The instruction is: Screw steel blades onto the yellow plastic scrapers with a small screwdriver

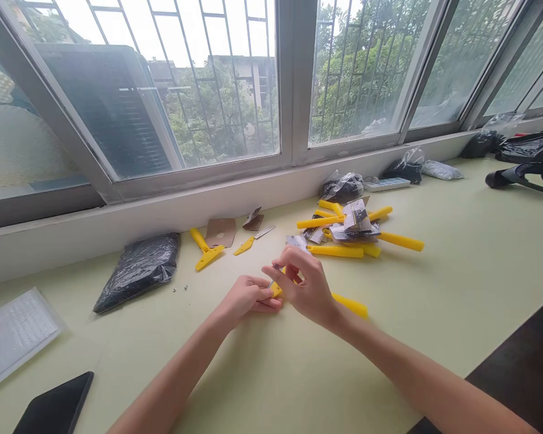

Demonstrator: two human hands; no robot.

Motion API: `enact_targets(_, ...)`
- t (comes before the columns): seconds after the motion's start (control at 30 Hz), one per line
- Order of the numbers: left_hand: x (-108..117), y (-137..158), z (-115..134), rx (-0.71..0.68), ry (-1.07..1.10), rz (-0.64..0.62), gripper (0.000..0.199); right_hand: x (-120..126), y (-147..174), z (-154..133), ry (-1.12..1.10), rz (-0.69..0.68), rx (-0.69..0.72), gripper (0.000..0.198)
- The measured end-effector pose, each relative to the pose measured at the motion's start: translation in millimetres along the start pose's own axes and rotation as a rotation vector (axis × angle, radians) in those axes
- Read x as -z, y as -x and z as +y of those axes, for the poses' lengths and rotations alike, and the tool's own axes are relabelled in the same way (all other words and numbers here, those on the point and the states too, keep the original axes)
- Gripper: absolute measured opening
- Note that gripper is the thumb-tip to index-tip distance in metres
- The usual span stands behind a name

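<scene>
My left hand (253, 295) is closed round the head of a yellow scraper (350, 305), pinching it between thumb and fingers. The scraper's handle runs out to the right beneath my right wrist. Above the head, my right hand (305, 277) pinches a small screwdriver (276, 266) with a dark top and a thin metal shaft. Its shaft points down at the scraper head; whether the tip touches a screw is hidden by my fingers. Beyond my hands lie a loose yellow cover plate (244, 246), a metal blade (265, 232) and another yellow scraper (206, 250).
Several yellow scrapers (344, 251) with printed cards are heaped at the back right. Small screws (185, 287) lie left of my hands, near a black plastic-wrapped packet (140, 271). A phone (57, 404) and a clear plastic pouch (18, 334) are at left. The window wall bounds the back.
</scene>
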State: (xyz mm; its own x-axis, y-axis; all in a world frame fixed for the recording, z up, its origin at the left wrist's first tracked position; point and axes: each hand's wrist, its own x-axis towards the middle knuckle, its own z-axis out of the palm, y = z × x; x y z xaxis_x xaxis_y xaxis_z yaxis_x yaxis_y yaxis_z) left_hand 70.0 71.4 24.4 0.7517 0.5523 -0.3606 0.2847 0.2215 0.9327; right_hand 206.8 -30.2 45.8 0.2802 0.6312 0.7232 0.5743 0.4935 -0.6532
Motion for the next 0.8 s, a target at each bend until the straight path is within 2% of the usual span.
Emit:
enact_targets(0.33,0.2,0.5,-1.1,-0.028,-0.015,-0.019,0.016,-4.3,1.3,0.2,0.059,0.074,0.02,0.029)
enact_targets(0.8,-2.0,1.8,0.4,-0.021,0.008,-0.008,0.023,-6.3,3.2,0.5,0.113,0.111,0.028,0.032)
